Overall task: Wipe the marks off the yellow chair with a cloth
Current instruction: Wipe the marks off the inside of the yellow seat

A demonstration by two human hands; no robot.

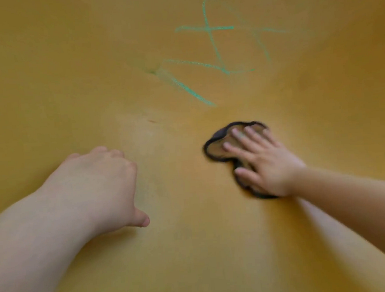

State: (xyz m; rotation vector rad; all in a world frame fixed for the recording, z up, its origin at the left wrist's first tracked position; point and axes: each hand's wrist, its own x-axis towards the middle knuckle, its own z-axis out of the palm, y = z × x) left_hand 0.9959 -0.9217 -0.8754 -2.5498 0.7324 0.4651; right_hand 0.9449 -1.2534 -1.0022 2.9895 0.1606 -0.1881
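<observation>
Toward three o'clock on the yellow chair point(69, 86), my right hand point(263, 163) presses the cloth point(217, 149) flat, fingers straight and spread. Green marks point(212, 53) sit at twelve o'clock. At eight o'clock, my left hand point(103, 186) curls its fingers from view; I cannot tell its grip.

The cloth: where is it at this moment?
In the head view the cloth lies right of centre on the yellow chair, pressed under the right hand, below the green marks.

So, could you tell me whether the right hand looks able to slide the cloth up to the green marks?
Probably yes. The right hand presses the cloth on the yellow chair below the green marks, and only bare yellow surface lies between them; the left hand is off to the side.
</observation>
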